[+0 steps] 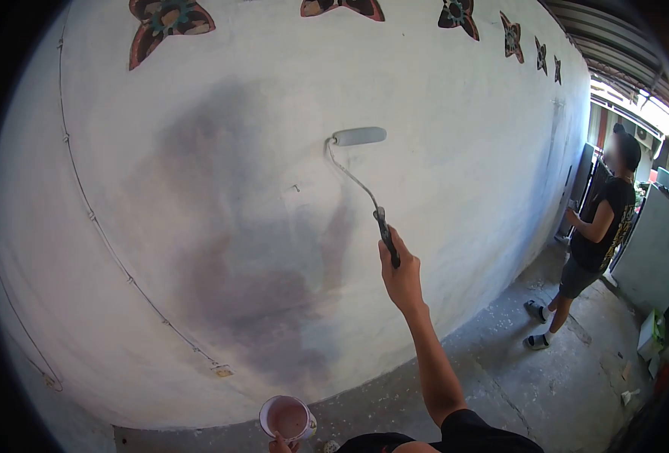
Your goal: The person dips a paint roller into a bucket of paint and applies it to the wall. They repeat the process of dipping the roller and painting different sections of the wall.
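My right hand is wrapped round the black handle of a paint roller, arm stretched up and forward. The roller's grey sleeve lies level against the white wall, or very close to it, at the upper middle of the view. Low in the view, my left hand holds a white bucket by its rim. Pinkish liquid shows inside the bucket. My left hand is cut off by the bottom edge, with some of its fingers visible.
Butterfly-shaped decorations line the wall's top. A cable runs down its left side to an outlet. Another person stands at the right on the concrete floor, near a green-and-white box.
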`<action>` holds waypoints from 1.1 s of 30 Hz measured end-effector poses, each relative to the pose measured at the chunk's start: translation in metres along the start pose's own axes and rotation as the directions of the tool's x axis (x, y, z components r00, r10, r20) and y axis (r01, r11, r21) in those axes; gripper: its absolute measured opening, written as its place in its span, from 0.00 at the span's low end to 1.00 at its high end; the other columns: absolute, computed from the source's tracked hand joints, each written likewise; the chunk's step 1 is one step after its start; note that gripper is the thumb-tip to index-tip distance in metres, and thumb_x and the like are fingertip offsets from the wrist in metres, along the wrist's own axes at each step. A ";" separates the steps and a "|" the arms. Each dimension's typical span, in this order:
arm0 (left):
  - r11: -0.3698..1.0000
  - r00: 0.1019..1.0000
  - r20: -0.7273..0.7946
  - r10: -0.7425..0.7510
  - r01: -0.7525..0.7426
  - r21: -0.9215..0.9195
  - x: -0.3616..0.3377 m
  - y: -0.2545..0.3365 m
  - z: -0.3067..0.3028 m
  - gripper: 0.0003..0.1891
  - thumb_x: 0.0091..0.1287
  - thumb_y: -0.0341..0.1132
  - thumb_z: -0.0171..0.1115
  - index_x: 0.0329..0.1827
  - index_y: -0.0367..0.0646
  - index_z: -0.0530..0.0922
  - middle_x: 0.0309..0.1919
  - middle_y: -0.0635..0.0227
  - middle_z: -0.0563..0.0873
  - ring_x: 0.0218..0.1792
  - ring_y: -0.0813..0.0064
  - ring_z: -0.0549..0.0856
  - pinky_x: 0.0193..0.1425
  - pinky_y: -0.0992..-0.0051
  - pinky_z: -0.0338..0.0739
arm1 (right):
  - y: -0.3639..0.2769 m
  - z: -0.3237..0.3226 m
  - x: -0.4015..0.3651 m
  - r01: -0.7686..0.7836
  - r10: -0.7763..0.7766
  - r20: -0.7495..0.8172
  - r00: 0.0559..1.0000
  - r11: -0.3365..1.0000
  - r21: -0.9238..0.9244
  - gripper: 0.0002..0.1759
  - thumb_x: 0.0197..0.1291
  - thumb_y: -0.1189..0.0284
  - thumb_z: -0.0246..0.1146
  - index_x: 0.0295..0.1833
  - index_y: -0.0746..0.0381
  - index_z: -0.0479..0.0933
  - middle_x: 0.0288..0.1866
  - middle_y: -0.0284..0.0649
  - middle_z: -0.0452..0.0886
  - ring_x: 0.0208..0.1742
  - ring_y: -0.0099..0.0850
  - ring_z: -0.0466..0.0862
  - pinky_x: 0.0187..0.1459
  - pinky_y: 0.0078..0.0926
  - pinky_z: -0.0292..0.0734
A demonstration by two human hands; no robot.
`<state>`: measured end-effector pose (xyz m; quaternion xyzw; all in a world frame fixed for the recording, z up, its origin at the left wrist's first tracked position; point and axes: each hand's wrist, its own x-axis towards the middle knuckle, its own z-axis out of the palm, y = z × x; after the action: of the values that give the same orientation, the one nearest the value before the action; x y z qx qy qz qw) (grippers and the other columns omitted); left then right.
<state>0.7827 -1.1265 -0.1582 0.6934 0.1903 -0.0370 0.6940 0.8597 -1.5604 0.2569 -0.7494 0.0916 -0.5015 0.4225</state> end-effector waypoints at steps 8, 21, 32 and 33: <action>0.975 0.999 0.032 0.028 -0.034 0.220 0.001 -0.006 0.010 0.31 0.75 0.60 0.52 0.16 0.49 0.62 0.13 0.76 0.66 0.15 0.80 0.63 0.19 0.73 0.58 | 0.025 -0.008 -0.041 -0.115 0.119 0.093 0.989 0.993 -0.037 0.22 0.72 0.72 0.58 0.69 0.67 0.70 0.23 0.43 0.73 0.24 0.23 0.68 0.29 0.20 0.69; 0.991 0.994 0.083 0.065 -0.073 0.108 -0.002 -0.016 0.004 0.28 0.75 0.56 0.55 0.19 0.48 0.65 0.15 0.76 0.68 0.16 0.81 0.64 0.20 0.74 0.60 | 0.003 -0.006 -0.003 -0.028 0.030 0.042 0.999 0.999 -0.040 0.21 0.72 0.73 0.58 0.67 0.67 0.71 0.20 0.42 0.69 0.20 0.24 0.64 0.25 0.22 0.65; 1.000 1.000 -0.020 0.001 -0.001 0.013 -0.009 -0.018 0.001 0.26 0.75 0.54 0.56 0.22 0.45 0.68 0.18 0.74 0.72 0.18 0.80 0.69 0.22 0.74 0.65 | 0.022 0.009 -0.027 -0.029 0.029 0.013 0.999 0.999 -0.018 0.21 0.72 0.72 0.58 0.67 0.68 0.71 0.21 0.43 0.71 0.21 0.24 0.66 0.26 0.23 0.68; 1.000 1.000 -0.018 0.001 -0.001 0.012 -0.010 -0.016 0.003 0.26 0.75 0.54 0.56 0.22 0.45 0.68 0.18 0.74 0.72 0.18 0.80 0.69 0.22 0.74 0.65 | 0.025 0.009 -0.034 -0.066 0.066 0.030 0.997 0.997 -0.028 0.21 0.72 0.72 0.59 0.67 0.68 0.71 0.21 0.44 0.72 0.21 0.25 0.68 0.27 0.24 0.69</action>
<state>0.7687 -1.1323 -0.1700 0.6981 0.1958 -0.0315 0.6880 0.8579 -1.5527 0.2144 -0.7592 0.1164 -0.4743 0.4302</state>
